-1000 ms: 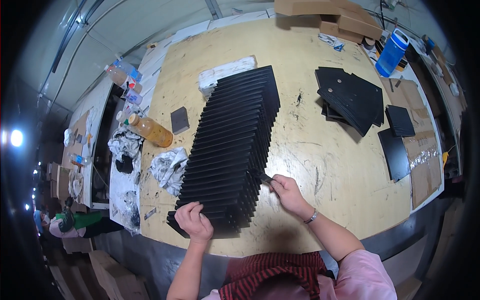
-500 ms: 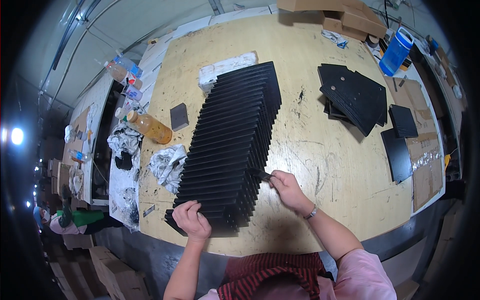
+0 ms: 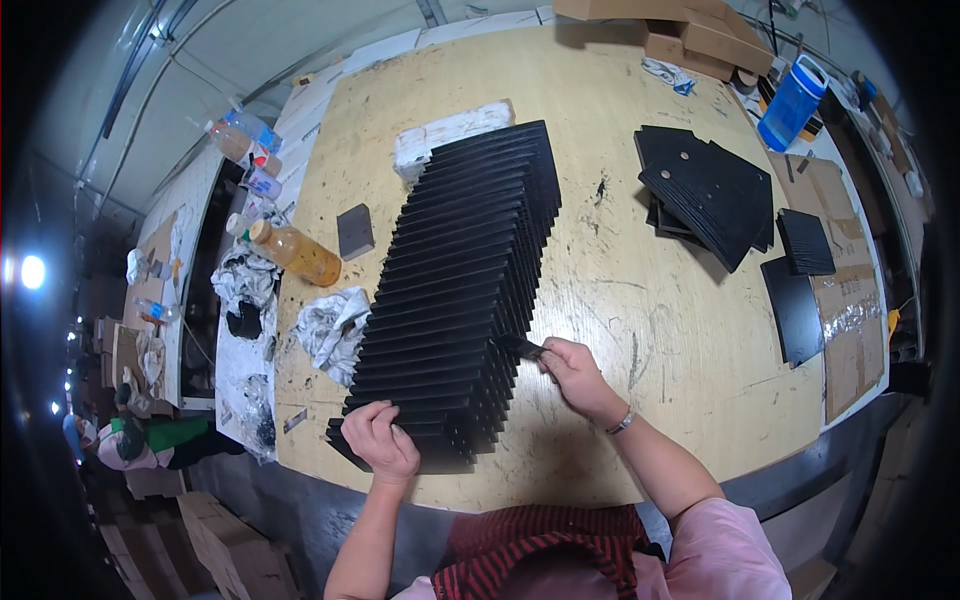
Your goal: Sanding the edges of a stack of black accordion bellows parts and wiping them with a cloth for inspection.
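A long row of black panels (image 3: 440, 290) leans in overlapping order down the middle of the table, from a white block at its far end to the table's near edge. My left hand (image 3: 380, 440) has its fingers curled over the near left corner of the row, closed on the panels there. At the row's right side, my right hand (image 3: 575, 375) is closed on a short, dark, flat tool (image 3: 525, 348) whose exact kind I cannot make out. The tool's far end meets the panels' right edges.
The white block (image 3: 450, 135) touches the row's far end. Left lie a grey block (image 3: 355, 232), a bottle of amber liquid (image 3: 300, 255) and a crumpled rag (image 3: 335, 330). More black panels (image 3: 705, 195) are piled right, near a blue bottle (image 3: 793, 105) and cardboard (image 3: 850, 300). A co-worker (image 3: 150, 440) is far left.
Hardly anything differs. Both hands keep their places, and the dark tool stays against the right side of the row; the whole view has shifted very slightly.
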A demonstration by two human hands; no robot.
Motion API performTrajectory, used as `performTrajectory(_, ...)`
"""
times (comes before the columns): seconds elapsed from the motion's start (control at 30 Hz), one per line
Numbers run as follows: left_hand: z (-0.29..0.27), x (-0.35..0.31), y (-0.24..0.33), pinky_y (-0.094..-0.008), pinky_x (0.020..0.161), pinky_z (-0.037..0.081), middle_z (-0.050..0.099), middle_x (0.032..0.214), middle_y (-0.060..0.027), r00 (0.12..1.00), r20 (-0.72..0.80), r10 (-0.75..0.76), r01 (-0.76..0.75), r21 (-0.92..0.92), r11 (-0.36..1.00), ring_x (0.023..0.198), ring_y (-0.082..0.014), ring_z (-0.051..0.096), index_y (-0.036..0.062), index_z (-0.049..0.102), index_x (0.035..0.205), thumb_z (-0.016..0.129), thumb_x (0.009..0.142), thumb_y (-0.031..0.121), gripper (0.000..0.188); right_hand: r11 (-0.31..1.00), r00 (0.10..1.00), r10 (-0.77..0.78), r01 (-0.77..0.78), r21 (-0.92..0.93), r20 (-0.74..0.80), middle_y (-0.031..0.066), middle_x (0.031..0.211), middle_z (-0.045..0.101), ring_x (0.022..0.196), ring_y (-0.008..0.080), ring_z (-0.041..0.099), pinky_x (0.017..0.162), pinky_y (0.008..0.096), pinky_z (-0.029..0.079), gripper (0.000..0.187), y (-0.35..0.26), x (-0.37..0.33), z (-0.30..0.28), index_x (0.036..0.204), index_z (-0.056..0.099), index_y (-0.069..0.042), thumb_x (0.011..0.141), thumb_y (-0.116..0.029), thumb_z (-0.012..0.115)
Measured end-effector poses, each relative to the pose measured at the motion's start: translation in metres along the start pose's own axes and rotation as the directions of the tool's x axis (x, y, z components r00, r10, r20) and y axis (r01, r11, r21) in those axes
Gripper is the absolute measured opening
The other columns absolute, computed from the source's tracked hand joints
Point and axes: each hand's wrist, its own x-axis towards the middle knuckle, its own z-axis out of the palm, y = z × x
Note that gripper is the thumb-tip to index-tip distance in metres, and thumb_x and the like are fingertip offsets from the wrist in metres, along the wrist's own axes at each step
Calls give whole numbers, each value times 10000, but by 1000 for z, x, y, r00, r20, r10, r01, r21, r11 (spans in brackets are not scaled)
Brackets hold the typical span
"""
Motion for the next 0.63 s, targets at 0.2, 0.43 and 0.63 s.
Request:
performTrajectory(0.2, 0, 0, -1, -437, 834, 411, 624, 1004, -119, 1000, -11, -3, 3, 7, 1000, 921, -310, 583, 50, 638, 960, 528, 805, 167, 223, 981, 992, -120, 111, -161, -49, 99, 727, 535, 673, 196, 506, 660, 329, 444, 169, 2, 0, -1, 813, 558, 9, 963, -66, 548)
performTrajectory(0.43, 1, -1, -1, -439, 830, 412, 619, 999, -119, 1000, -8, -4, 4, 3, 1000, 916, -312, 580, 51, 638, 964, 531, 803, 169, 227, 897, 921, -360, 298, -326, -149, 159, 782, 550, 694, 323, 561, 654, 385, 460, 114, -11, 0, 7, 814, 561, 19, 919, -19, 578)
performTrajectory(0.63, -1, 0, 0, -448, 839, 401, 607, 1001, -165, 1000, 17, 4, -4, -12, 1000, 927, -340, 562, 28, 606, 984, 508, 846, 170, 220, 808, 893, -431, 316, -498, -133, 169, 794, 556, 732, 373, 580, 654, 438, 470, 109, -13, -9, 7, 812, 545, 15, 899, -21, 601)
